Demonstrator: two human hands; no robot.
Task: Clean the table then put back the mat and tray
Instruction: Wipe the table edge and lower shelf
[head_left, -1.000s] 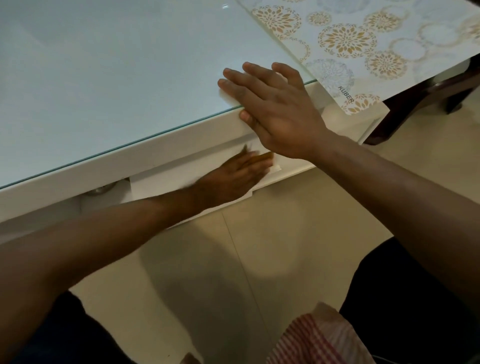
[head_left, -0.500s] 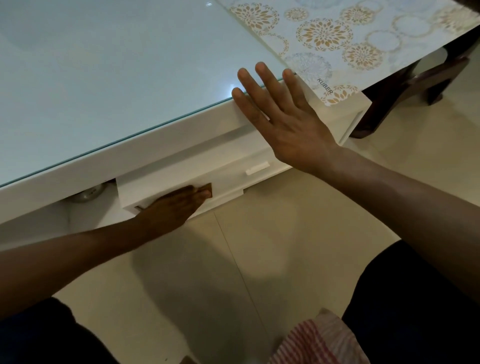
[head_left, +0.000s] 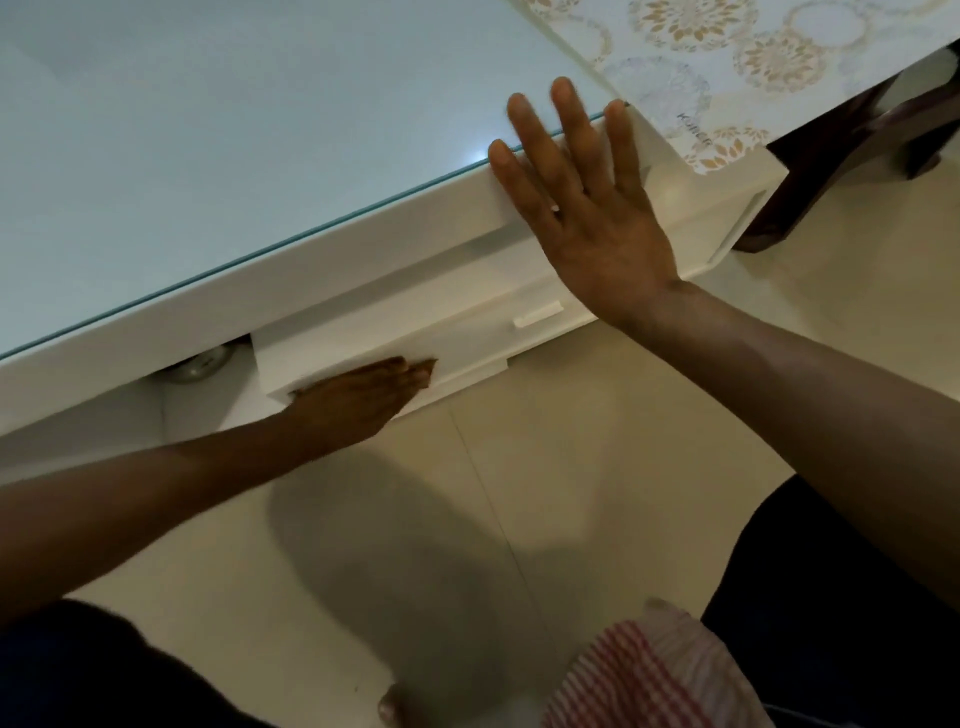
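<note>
under the table edge: the left hand (head_left: 358, 402) is laid flat against the white drawer front (head_left: 395, 345), fingers together; whether anything is held under the palm cannot be told.
right hand: the right hand (head_left: 587, 208) is spread open, empty, its palm braced on the white edge of the table (head_left: 363, 260) with fingertips reaching onto the glass top.
mat: the patterned mat (head_left: 727, 62) is seen at the far right corner of the table, its corner hanging over the edge, just beside the right hand's outer finger.
tray: no tray is seen in this view.
cloth: a red-striped cloth (head_left: 649, 675) is seen low in the view, near the lap, apart from both hands.
step, as judged: the drawer front appears to be wiped or pushed by the left hand while the table is steadied.
risk, drawer: if the drawer is pressed shut, fingertips could be pinched at its lower lip or at the small handle (head_left: 537, 314).
risk, glass: fresh prints could be left on the glass by the braced fingertips.
risk, mat: the overhanging mat could be nudged off the corner if the right hand is slid sideways.
</note>
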